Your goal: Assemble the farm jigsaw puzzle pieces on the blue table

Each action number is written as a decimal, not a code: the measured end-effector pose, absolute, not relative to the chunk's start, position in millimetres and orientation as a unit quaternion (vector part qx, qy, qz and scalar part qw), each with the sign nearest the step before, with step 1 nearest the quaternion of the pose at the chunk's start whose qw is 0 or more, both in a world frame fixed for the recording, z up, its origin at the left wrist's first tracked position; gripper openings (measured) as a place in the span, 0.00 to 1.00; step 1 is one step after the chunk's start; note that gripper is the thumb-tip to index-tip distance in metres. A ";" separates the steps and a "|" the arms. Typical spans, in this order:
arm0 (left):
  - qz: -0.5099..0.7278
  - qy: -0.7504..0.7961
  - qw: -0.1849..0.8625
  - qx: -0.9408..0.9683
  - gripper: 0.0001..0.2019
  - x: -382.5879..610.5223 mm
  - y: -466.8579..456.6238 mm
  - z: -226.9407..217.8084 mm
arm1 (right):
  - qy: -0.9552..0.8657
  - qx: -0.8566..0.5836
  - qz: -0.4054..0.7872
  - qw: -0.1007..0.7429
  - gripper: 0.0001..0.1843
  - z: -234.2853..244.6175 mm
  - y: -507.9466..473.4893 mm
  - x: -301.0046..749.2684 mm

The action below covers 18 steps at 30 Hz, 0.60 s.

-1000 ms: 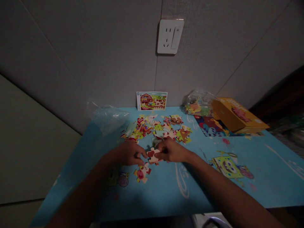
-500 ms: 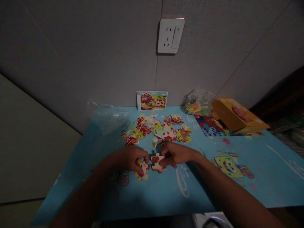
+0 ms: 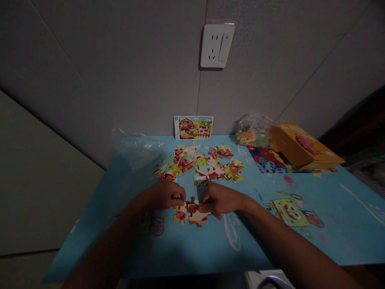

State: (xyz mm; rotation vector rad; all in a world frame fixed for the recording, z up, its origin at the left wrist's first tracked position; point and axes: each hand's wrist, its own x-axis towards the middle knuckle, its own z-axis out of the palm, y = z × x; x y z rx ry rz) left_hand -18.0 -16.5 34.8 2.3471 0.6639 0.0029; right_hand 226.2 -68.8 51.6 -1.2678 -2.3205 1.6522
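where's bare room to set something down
On the blue patterned table: right of the right forearm, in front of the yellow cardboard box; also between the forearms, nearer than the two cow-printed puzzle pieces. Crowded: the colourful pieces below the paper farm card.

The grey panelled wall [image 3: 135, 72] stood in dim light (a white socket plate [image 3: 217, 45] was fixed to it), and a blue table [image 3: 343, 237] with printed cartoon figures [image 3: 290, 212] adjoined it

Before me, the blue table [image 3: 207, 249] carries puzzle pieces [image 3: 202, 161] at twelve o'clock, a picture card [image 3: 195, 127] standing behind them. A clear plastic bag [image 3: 141, 150] lies at eleven, a filled bag [image 3: 251, 136] at one, an orange box [image 3: 309, 146] and printed sheet [image 3: 266, 160] at two.
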 end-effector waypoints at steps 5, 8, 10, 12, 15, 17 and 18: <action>0.001 0.259 0.340 0.904 0.07 -17.6 -16.6 34.7 | -0.703 -0.443 0.556 -0.012 0.18 54.2 -72.0 217.7; 0.002 0.254 0.342 0.905 0.08 -17.3 -16.8 34.1 | -0.658 -0.456 0.598 -0.040 0.17 53.5 -73.2 215.2; 0.006 0.244 0.352 0.904 0.08 -17.6 -16.0 32.9 | -0.645 -0.472 0.599 -0.048 0.17 51.9 -73.7 214.3; 0.012 0.233 0.362 0.903 0.09 -18.2 -14.8 31.2 | -0.638 -0.483 0.599 -0.046 0.18 49.6 -74.0 214.1; 0.019 0.221 0.368 0.903 0.09 -19.1 -13.4 29.6 | -0.634 -0.490 0.597 -0.036 0.17 47.1 -74.3 214.4; 0.019 0.221 0.369 0.903 0.09 -19.4 -13.4 30.1 | -0.633 -0.498 0.592 -0.032 0.17 47.2 -74.5 214.3; 0.019 0.222 0.370 0.902 0.09 -19.5 -13.7 30.7 | -0.632 -0.503 0.589 -0.031 0.18 47.6 -74.5 214.1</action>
